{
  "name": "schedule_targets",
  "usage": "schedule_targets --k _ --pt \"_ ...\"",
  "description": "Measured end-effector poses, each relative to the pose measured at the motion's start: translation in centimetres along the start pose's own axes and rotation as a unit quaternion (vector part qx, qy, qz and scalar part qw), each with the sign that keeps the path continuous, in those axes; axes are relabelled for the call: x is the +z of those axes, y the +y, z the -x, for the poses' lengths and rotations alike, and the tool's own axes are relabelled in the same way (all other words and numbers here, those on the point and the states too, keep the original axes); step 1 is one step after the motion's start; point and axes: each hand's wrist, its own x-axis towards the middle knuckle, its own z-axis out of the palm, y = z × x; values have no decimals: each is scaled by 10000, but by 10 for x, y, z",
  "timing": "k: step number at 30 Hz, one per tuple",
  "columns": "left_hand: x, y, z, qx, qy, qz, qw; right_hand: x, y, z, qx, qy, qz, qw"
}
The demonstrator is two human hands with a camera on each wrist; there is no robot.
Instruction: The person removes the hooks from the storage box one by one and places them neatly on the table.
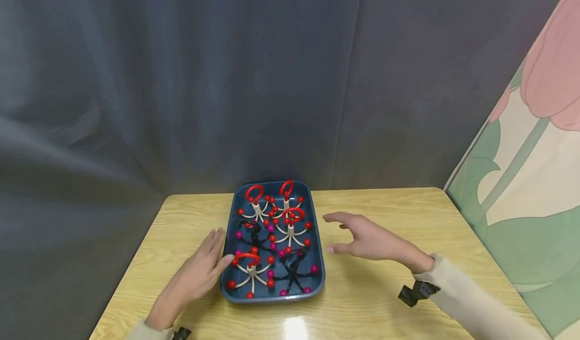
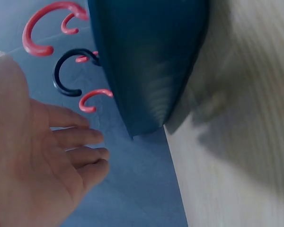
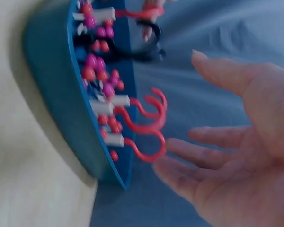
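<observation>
A dark blue tray [image 1: 273,300] stands on the table and holds several multi-armed hangers, each with a hook on top and small balls at its arm tips. Most, like the front-left white hanger [image 1: 251,270], have white arms, red balls and a red hook. Two are black with magenta balls, among them the front-right black hanger [image 1: 293,269]. My left hand [image 1: 197,267] is at the tray's left side, fingers extended; whether it touches the rim cannot be told. My right hand [image 1: 367,236] hovers off the right side, thumb and fingers spread, holding nothing.
The pale wooden table [image 1: 385,204] extends on both sides of the tray. A dark curtain [image 1: 272,78] hangs right behind its far edge, and a flower-patterned cloth [image 1: 534,179] borders the right side. A black wrist mount [image 1: 418,293] sits on my right sleeve.
</observation>
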Motion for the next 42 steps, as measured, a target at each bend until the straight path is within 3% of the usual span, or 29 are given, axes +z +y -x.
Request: schedule_targets --k 5,13,23,31,37,42 --pt "10 6 6 -49 -266 -374 9989 18 -10 -4 -262 -66 -275 9993" --pt "25 15 23 -425 -592 -283 9969 44 -20 -9 -517 165 -495 9973" --pt "39 12 27 -353 -438 -608 9966 62 -23 -12 -854 113 -644 9942" --pt "47 15 26 -145 -401 -830 9956 70 -17 -15 -819 444 -942 9912" --pt "50 17 26 -319 -503 -619 9963 75 -17 -21 -848 662 -1330 9853" --pt "50 18 26 -364 -473 -650 9961 76 -16 -25 -765 706 -1330 9856"
